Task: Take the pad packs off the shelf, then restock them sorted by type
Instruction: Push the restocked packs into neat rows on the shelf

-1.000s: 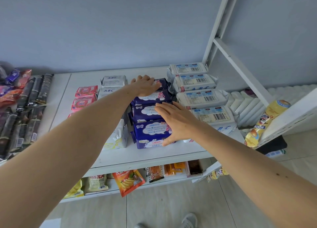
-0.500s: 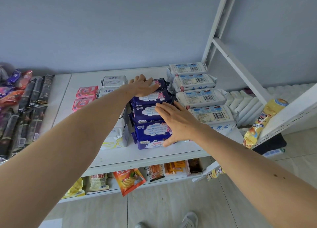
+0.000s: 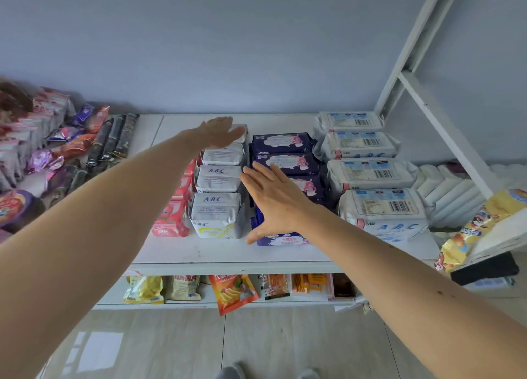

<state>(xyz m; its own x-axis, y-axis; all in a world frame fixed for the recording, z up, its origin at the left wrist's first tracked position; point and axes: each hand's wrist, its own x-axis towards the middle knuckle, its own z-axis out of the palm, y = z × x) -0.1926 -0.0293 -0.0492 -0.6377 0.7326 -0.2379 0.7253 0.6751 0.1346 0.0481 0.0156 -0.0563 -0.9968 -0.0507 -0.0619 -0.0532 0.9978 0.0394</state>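
Pad packs stand in rows on the white shelf. From the left: red packs, small white ABC packs, dark blue packs and large white ABC packs. My left hand hovers flat and open over the rearmost small white pack. My right hand is spread open above the gap between the small white row and the dark blue row, covering the front blue packs. Neither hand holds anything.
Snack bags and dark stick packs crowd the shelf's left end. A white slanted frame post rises at the right, with a yellow snack bag on a side shelf. More snacks fill the lower shelf. Floor lies below.
Both hands lifted off the dark blue packs and moved left: the left hand to the back of the small white row, the right hand toward the gap beside it. The camera view shifted.
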